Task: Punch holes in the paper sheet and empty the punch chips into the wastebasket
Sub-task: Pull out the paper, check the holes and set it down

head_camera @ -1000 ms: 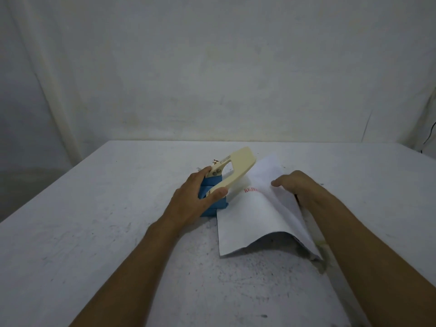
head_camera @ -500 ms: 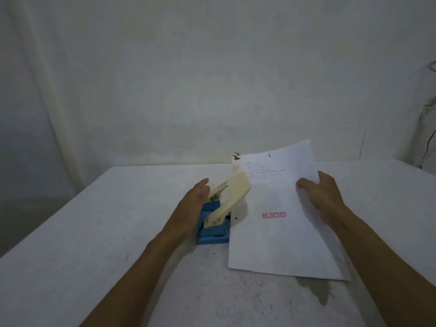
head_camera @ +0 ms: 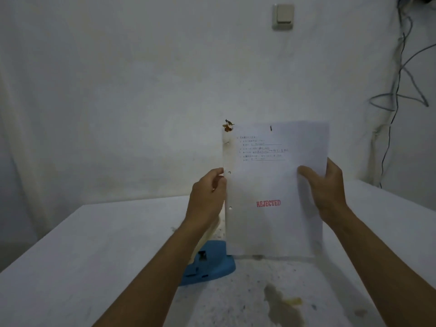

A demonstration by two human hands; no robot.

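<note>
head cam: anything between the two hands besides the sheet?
No. In the head view only the paper sheet spans from the left hand to the right hand, with its REJECTED stamp in that stretch.

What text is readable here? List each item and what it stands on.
"REJECTED": red stamped capitals on the lower half of the white paper sheet, held upright by the left hand and right hand.
Several lines of small print on the sheet's upper part: too small and blurred to read.
Blue hole punch base: no readable label.
Beige wall switch: no markings visible.
</note>
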